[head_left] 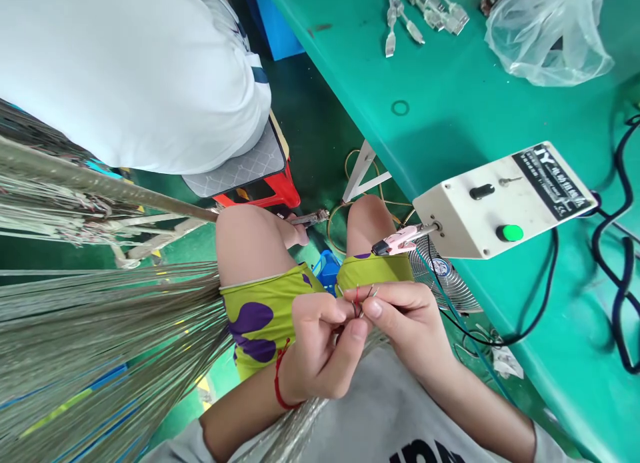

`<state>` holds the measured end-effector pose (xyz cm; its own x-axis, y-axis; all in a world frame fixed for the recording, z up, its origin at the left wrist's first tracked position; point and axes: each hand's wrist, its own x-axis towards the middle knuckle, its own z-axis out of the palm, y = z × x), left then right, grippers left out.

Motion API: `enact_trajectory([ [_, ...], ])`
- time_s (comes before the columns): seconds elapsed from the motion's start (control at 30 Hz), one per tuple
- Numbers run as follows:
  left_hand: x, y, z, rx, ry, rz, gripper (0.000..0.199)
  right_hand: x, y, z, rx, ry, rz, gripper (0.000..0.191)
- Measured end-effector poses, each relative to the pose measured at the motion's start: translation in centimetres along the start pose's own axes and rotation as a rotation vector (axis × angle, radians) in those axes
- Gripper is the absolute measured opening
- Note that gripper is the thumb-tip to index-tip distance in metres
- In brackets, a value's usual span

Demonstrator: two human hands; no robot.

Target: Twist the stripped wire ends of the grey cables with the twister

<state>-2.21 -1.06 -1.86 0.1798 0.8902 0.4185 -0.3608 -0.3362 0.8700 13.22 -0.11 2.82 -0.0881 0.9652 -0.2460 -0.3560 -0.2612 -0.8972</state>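
Above my lap, my left hand (325, 350) and my right hand (407, 320) meet, fingertips pinched together. Between them are the thin wire ends (358, 302) of a cable; a red one and dark ones show, and the rest is hidden by my fingers. The left thumb and forefinger press on the wires from one side. From the other side, my right thumb and forefinger grip the same ends. A bundle of clear-jacketed cables (295, 426) runs beneath my left wrist. Just beyond my hands, a pink clip (397, 241) sticks out from a white control box (500, 200).
The box stands on a green table (450, 83) with USB cables (435, 10), a plastic bag (550, 36) and black cords (620, 250). Many long cables (125, 343) hang at left by a metal rail (100, 176). A person in white (150, 70) sits on a red stool (280, 186). A fan (445, 276) stands below.
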Motion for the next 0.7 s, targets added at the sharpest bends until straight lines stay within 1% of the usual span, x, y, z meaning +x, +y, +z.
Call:
enact_trajectory([
  [0.23,0.3,0.2,0.3,-0.106,-0.02,-0.064,0.023,-0.1,0.5,-0.1,0.105,0.0,0.074,0.004],
  [0.37,0.1,0.4,0.6,-0.103,-0.006,-0.118,0.019,0.1,0.6,-0.2,0.122,-0.016,0.083,0.014],
  [0.47,0.0,0.3,0.8,-0.149,0.018,-0.159,0.017,0.5,0.8,-0.3,0.102,-0.044,0.103,0.023],
  [0.57,0.3,-0.7,0.1,-0.283,0.013,-0.241,0.014,0.9,0.6,-0.3,0.077,-0.065,0.129,0.035],
  [0.63,0.9,-2.0,-0.8,-0.354,0.0,-0.331,0.006,0.9,0.1,-0.1,0.013,-0.028,0.104,0.038],
  [0.67,1.2,-2.8,-1.3,-0.328,0.003,-0.397,0.007,0.9,-0.3,0.0,-0.051,0.003,0.066,0.037],
  [0.7,1.6,-3.7,-1.9,-0.24,0.004,-0.431,0.013,0.8,-0.7,0.3,-0.123,0.029,0.015,0.034],
])
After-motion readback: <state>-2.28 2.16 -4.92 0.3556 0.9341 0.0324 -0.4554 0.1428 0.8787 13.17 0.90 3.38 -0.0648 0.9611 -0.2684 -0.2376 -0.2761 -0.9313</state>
